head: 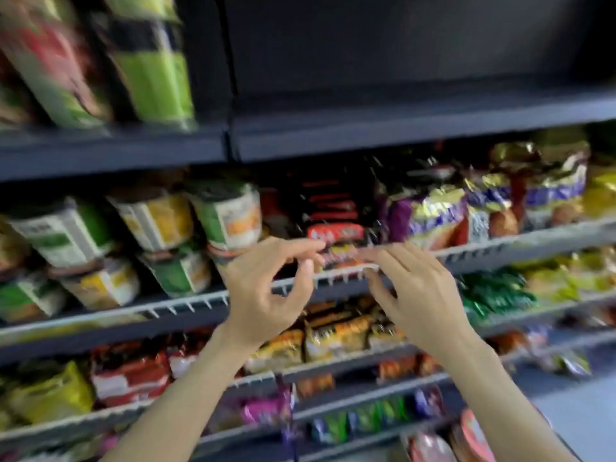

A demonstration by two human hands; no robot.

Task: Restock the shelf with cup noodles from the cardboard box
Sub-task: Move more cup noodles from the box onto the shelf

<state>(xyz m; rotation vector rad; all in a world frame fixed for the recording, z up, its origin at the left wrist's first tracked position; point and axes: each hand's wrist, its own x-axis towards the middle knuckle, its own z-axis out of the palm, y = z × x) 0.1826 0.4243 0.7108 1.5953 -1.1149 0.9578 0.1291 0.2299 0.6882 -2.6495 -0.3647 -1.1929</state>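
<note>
At far left we see cup noodles (156,218) stacked two high on the middle shelf (186,303), behind its white wire rail. Our left hand (266,288) hovers at that rail, thumb and fingers loosely curved and apart, holding nothing. Between our hands sits a red and black noodle packet (336,233). Our right hand (416,295) reaches beside it, fingers straight and spread; motion blur hides whether they touch the packet. The cardboard box is out of view. We judge it best to square the fronts against the rail before adding more cups.
</note>
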